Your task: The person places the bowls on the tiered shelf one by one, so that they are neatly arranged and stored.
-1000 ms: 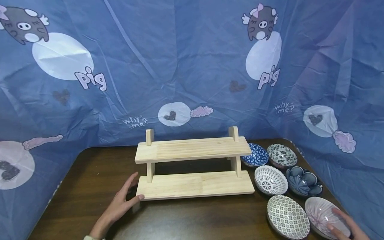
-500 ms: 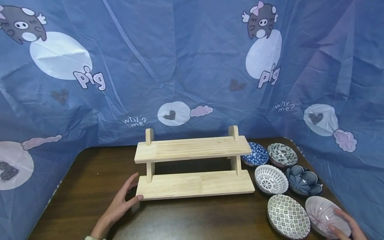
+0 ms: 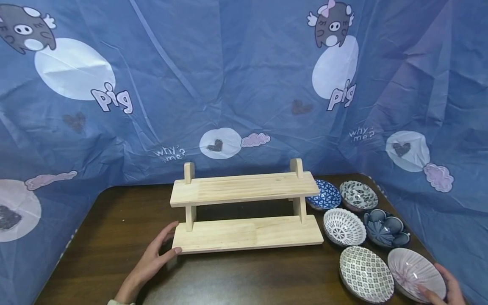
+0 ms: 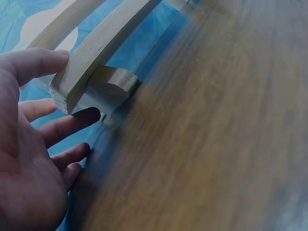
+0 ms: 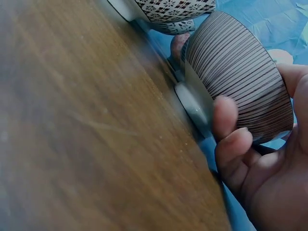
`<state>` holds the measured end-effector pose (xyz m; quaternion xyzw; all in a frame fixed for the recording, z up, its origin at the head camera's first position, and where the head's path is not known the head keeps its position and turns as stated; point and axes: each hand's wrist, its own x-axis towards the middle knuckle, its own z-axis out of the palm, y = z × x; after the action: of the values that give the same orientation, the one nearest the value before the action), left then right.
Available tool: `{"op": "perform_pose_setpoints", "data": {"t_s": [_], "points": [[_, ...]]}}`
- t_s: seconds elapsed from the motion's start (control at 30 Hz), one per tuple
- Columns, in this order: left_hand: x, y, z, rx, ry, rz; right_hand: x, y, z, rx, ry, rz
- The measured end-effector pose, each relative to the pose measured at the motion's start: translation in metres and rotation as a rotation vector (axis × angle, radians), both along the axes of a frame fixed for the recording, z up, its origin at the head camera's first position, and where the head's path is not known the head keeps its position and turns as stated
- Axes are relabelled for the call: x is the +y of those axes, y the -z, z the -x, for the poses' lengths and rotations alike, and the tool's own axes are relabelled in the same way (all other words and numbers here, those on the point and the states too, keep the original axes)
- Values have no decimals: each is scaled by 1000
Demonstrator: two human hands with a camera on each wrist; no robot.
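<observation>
A two-tier wooden shelf (image 3: 248, 234) stands mid-table. My left hand (image 3: 148, 262) holds the left end of its lower board, thumb at the front corner and index finger at the rear one; in the left wrist view the other fingers of that hand (image 4: 36, 159) spread beside the board (image 4: 98, 43). At the lower right, my right hand (image 3: 449, 288) grips a pink-white bowl (image 3: 411, 271), thumb over the inside, fingers outside. The right wrist view has the fingers of this hand (image 5: 269, 178) curled by the foot of the striped bowl (image 5: 240, 72).
Left of the pink bowl is a grey-patterned bowl (image 3: 366, 275). Behind them stand a white bowl (image 3: 344, 228), a dark blue petal-shaped bowl (image 3: 386, 228), a blue-patterned bowl (image 3: 324, 195) and a leaf-patterned bowl (image 3: 358, 196). A blue printed cloth (image 3: 248, 84) hangs around the table (image 3: 244, 279).
My right hand's fingers have moved from over the pink bowl to its right outer side, with the thumb still inside. My left hand has barely moved.
</observation>
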<state>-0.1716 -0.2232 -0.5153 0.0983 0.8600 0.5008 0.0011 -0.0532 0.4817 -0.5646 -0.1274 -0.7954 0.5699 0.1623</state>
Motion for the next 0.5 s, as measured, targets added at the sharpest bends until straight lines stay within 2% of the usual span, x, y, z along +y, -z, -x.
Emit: {"op": "perform_pose_setpoints", "data": {"t_s": [0.1,0.13,0.33,0.5], "points": [[0,0,-1,5,11,-19,3,-1,2,26,-8,-164],[-1,0,-1,2,14,-26,3,-2,2,45,-13,-180],[-1,0,-2,-10,35,-70,8,0,3,263,-240,197],[-1,2,-2,-8,52,-93,14,2,7,417,-365,193]]}}
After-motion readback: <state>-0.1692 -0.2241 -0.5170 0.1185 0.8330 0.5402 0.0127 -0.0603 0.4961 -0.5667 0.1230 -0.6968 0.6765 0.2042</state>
